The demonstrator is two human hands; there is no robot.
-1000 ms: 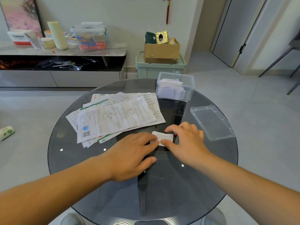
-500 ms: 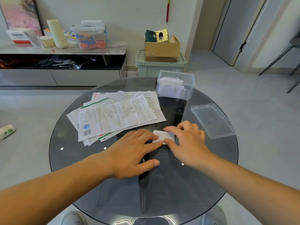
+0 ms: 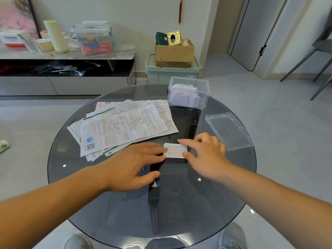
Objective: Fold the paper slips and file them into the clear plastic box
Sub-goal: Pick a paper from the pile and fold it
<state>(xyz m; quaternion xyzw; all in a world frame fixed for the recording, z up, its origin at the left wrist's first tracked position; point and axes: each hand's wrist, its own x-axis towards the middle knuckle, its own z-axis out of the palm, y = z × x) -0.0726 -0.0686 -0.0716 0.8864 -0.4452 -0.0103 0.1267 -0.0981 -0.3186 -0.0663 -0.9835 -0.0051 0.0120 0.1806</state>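
Note:
A small folded paper slip lies flat on the round glass table, between my hands. My left hand lies flat with straight fingers, its fingertips touching the slip's left edge. My right hand pinches the slip's right end between index finger above and thumb below, its other fingers curled. A fan of unfolded printed slips is spread on the table to the left. The clear plastic box stands open at the far edge with several folded slips standing inside.
The box's clear lid lies on the table to the right of my right hand. Beyond the table are a green bin with a cardboard box, a low shelf unit with containers, and chair legs at far right.
My right hand has shifted right, uncovering most of the folded slip; its index finger and thumb now frame the slip's right end. My left hand stays put.

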